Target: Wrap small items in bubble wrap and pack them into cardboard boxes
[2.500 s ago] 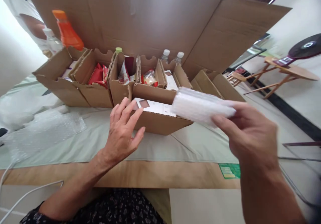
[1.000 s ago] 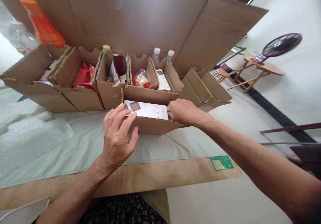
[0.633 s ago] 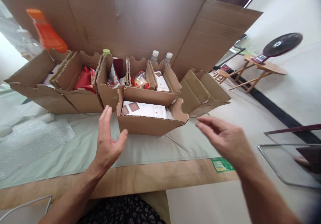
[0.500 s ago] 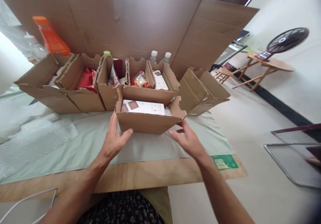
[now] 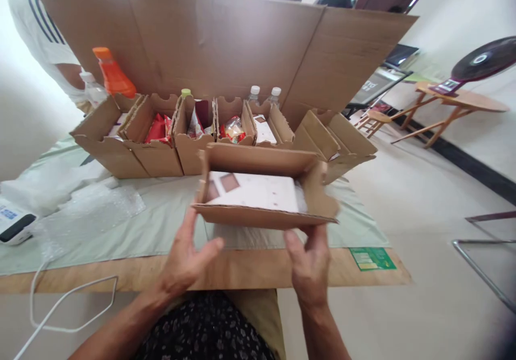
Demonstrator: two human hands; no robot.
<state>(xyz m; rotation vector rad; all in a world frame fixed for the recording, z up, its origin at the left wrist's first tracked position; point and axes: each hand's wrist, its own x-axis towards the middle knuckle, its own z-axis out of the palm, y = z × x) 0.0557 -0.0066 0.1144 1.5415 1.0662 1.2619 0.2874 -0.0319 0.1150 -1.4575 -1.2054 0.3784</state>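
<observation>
An open cardboard box is held up off the cloth between my two hands, its opening tilted toward me. Inside lies a white carton with brown squares printed on it, and clear plastic shows at its right end. My left hand grips the box's lower left corner, thumb extended in front. Under the lower right side is my right hand, its fingers partly hidden beneath the cardboard. Behind the held box stands a row of similar boxes with red packets, a wrapped snack and another white carton.
A tall cardboard panel rises behind the row. Bubble wrap and a white device lie at left on the pale green cloth. Bottles, including an orange one, stand behind. A person's striped sleeve appears at far left.
The held box has come up and nearer to me, tipping so that more of its inside shows. Both hands moved with it. The view has shifted, revealing a person at left.
</observation>
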